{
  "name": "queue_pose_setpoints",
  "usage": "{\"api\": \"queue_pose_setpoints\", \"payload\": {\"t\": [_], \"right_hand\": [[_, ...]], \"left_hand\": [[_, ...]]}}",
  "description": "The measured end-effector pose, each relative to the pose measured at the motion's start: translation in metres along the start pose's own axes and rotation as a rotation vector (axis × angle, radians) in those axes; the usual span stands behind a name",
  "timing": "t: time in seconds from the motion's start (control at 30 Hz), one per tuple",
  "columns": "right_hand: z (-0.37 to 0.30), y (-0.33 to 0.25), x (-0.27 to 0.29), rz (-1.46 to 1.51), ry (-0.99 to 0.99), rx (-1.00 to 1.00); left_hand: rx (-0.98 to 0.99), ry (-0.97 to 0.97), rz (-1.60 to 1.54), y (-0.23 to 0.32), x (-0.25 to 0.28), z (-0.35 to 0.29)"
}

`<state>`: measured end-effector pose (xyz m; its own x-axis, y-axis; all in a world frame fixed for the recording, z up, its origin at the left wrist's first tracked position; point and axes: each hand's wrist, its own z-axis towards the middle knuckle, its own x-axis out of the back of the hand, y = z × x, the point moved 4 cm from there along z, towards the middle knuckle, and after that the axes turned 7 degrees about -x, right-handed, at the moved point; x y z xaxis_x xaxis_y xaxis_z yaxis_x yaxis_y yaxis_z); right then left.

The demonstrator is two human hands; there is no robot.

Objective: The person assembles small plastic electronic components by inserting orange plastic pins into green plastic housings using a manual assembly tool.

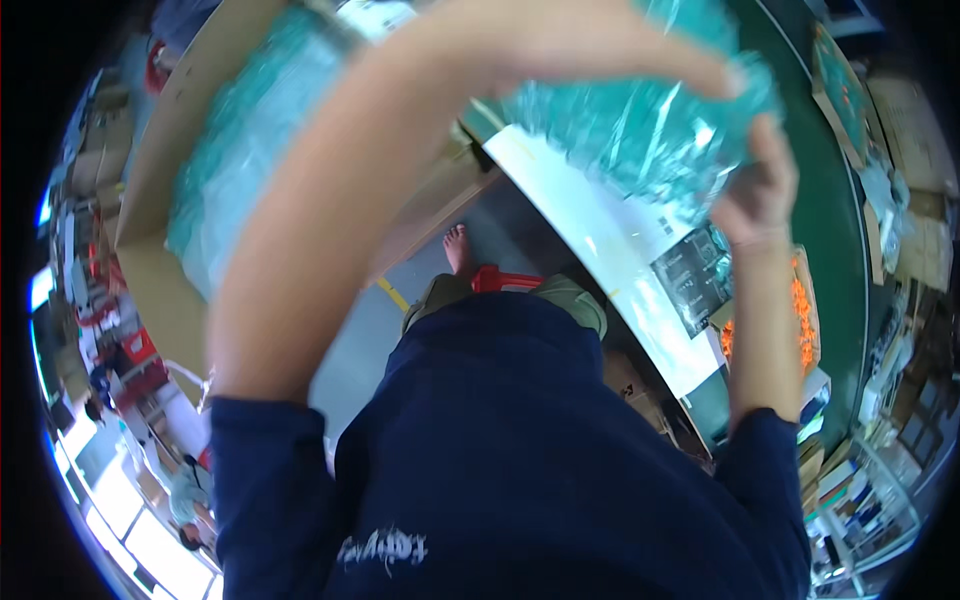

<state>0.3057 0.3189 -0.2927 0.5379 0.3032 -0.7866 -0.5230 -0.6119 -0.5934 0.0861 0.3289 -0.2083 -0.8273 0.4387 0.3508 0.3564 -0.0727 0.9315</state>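
Observation:
A bulky bundle of clear plastic packing with green contents (640, 140) is between my two hands above the worktable. Blurred by motion, my left hand (610, 45) reaches across its upper side, fingers stretched to the right. My right hand (762, 190) cups its right end, thumb and fingers bent against the plastic. What exactly the green contents are cannot be made out. On the left, a large cardboard box (160, 150) holds more of the same green, plastic-wrapped material (265, 130), partly covered by my left forearm.
A white sheet (610, 270) lies along the near edge of the green tabletop (835, 220). On it rests a black printed package (690, 285). Orange parts (803, 315) fill a carton beside my right forearm. A red stool (510, 280) is under me. Other people (190, 500) are far left.

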Motion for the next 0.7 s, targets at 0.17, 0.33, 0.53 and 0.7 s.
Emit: {"api": "queue_pose_setpoints", "payload": {"t": [0.17,0.33,0.53,0.7], "right_hand": [[-0.018,0.078,0.101,0.173,0.386,-0.019],[-0.027,0.095,0.127,0.046,0.536,0.017],[-0.035,0.092,0.100,-0.197,0.877,-0.002],[-0.045,0.096,0.088,-0.275,1.056,0.003]], "left_hand": [[0.127,-0.058,-0.104,-0.137,-0.095,0.065],[0.192,-0.237,0.017,-0.153,-0.108,0.085],[0.149,-0.150,0.059,-0.181,-0.091,0.087],[0.074,-0.045,0.124,-0.196,-0.089,0.081]]}}
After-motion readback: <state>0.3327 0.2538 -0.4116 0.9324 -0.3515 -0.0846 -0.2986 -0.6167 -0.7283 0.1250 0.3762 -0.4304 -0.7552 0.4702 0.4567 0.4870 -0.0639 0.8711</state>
